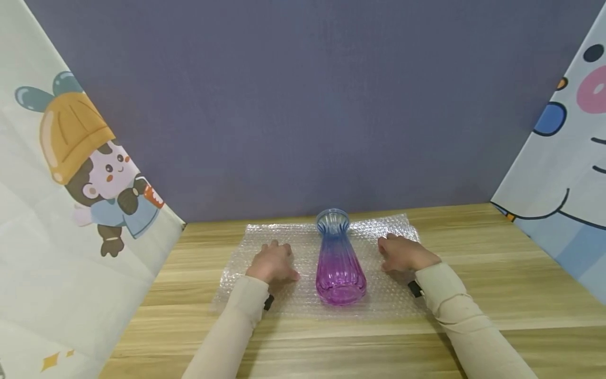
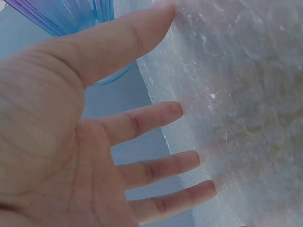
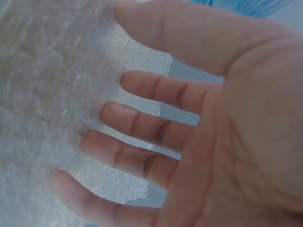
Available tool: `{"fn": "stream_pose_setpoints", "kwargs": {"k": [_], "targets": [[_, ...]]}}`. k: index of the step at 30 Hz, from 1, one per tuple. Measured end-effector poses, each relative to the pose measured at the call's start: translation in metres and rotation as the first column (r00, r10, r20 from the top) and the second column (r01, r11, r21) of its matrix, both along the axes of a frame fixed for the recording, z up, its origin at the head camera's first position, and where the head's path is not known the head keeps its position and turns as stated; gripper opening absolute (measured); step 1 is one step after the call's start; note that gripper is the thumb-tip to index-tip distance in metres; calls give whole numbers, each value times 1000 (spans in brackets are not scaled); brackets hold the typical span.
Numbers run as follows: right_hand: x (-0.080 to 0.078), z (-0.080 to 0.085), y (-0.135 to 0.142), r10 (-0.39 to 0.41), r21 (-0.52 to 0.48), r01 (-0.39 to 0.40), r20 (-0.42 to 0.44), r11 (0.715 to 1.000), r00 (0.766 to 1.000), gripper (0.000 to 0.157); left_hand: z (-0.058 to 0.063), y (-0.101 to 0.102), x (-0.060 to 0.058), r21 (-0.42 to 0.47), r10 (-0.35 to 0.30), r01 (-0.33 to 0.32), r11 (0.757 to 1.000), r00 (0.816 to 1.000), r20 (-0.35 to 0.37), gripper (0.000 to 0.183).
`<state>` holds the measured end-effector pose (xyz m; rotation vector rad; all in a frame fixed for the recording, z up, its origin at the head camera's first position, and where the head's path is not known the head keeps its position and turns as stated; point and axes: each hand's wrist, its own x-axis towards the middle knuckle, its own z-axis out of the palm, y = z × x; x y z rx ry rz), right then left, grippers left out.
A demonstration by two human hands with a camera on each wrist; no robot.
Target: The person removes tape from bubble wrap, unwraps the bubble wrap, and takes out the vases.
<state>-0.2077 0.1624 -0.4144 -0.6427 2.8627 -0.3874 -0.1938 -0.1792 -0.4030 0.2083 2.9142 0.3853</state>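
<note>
A ribbed glass vase, blue at the neck and purple at the base, lies on its side on a sheet of bubble wrap, its mouth toward the back wall. To the left of the vase, my left hand rests on the wrap with its fingers spread. My right hand is on the wrap at the other side, near its right edge. Both wrist views show straight, parted fingers with fingertips at the bubble wrap and nothing gripped. Part of the vase appears behind the left thumb.
Under the wrap is a wood-grain table. A dark grey-blue panel rises along its back edge. Cartoon-printed white sheets stand at the left and right.
</note>
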Motion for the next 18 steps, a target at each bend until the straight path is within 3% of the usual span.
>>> {"fn": "stream_pose_setpoints", "kwargs": {"k": [13,18], "targets": [[1,3,-1,7,10,-7,8,1000,1000,32,2,0,1,8,18,-18,1000,1000,-3,74],[-1,2,0,8,-10,-8,-43,1000,999,28,1,-2,1,6,14,-14,1000,1000,-1,75]]}}
